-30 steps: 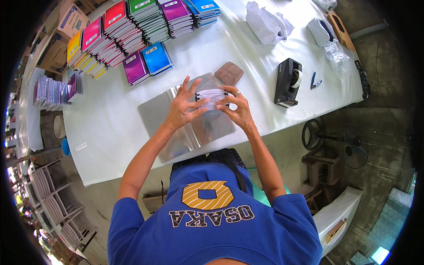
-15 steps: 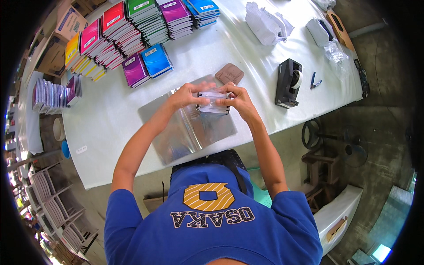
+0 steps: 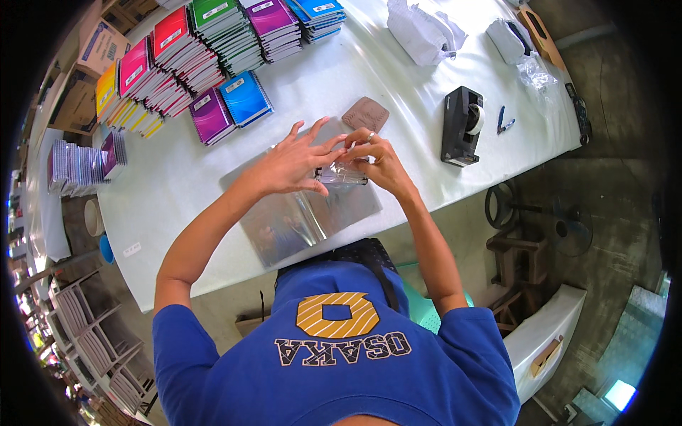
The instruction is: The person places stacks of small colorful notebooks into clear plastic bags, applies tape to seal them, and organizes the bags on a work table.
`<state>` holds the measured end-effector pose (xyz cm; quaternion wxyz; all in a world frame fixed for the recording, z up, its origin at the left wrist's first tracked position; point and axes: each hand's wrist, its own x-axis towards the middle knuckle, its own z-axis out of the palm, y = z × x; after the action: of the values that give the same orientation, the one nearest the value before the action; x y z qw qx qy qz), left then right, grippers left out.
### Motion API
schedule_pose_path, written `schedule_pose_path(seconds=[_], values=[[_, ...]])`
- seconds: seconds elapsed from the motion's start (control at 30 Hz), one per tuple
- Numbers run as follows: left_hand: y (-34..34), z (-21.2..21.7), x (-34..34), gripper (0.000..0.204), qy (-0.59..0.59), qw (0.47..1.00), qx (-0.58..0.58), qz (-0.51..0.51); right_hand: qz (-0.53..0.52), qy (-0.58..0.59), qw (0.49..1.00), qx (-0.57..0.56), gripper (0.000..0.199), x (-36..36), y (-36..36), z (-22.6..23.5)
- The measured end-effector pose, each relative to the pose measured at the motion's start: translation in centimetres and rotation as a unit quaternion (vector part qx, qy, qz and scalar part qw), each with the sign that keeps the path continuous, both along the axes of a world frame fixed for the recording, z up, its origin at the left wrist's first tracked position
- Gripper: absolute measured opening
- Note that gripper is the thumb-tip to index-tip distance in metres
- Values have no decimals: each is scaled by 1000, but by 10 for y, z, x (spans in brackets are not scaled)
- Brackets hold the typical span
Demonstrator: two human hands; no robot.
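A small bundle (image 3: 341,174), white with dark corners and a glossy clear wrapping, stands on the table before me. My left hand (image 3: 295,160) hovers over its left side, fingers spread, thumb pointing down along its left end. The left fingertips meet those of my right hand (image 3: 373,156), close to the bundle's upper edge. My right hand is closed, its fingers pinching the clear plastic wrap at the bundle's right end. What lies between the meeting fingertips is too small to make out. Beneath are flat sheets of clear plastic film (image 3: 277,231).
A brown patterned pad (image 3: 366,115) lies just beyond my hands. Rightward stand a black tape dispenser (image 3: 463,128) and blue-handled cutters (image 3: 505,121). Stacked spiral notebooks (image 3: 206,60) fill the far left, with a purple and a blue notebook (image 3: 246,98) in front. White pouches (image 3: 426,32) sit at the back.
My left hand has let go of the bundle's left side and its fingers have spread. My right hand has shifted its fingers to the bundle's upper right edge.
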<state>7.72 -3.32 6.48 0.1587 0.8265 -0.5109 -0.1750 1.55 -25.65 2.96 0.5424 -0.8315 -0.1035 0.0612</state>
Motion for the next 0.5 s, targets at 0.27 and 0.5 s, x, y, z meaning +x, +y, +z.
schedule_pose_path(seconds=[0.27,0.5], values=[[8,-20,-22,76,-232,973,-8,-12,73,-111,951,-280,59,-33,-45,34],[-2,-19,-38,65,-195,980,-8,35,-450,211,866,-59,35,-31,-252,-12]])
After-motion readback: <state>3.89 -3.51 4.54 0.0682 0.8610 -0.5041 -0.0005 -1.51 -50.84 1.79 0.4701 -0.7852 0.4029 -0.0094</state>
